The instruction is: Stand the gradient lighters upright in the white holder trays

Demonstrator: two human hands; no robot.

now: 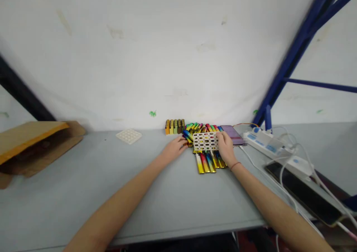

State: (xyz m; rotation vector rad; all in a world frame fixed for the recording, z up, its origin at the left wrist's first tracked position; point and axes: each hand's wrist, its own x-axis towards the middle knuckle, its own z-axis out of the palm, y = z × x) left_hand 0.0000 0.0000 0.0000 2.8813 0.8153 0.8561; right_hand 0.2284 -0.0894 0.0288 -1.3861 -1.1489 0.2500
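Note:
My right hand (226, 148) grips the right end of a white perforated tray (205, 141), tilted so that its holes face me. My left hand (175, 149) is to its left, fingers closed at a shiny blue-and-gold lighter-like stick (188, 136); the fingertips are partly hidden. Several more shiny sticks (205, 163) in gold, red, blue and yellow lie side by side below the tray. Another row (199, 126) shows behind it. Left of that row stands a block of upright pieces (175, 127) with dark and gold tops, coloured orange, green and brown.
A second white tray (128, 135) lies flat at the back left. An open cardboard box (36, 140) is on the far left. At right are a purple flat object (232, 133), a power strip (275, 148), tangled white cables and a dark phone (304, 192). Blue metal posts (290, 58) rise behind.

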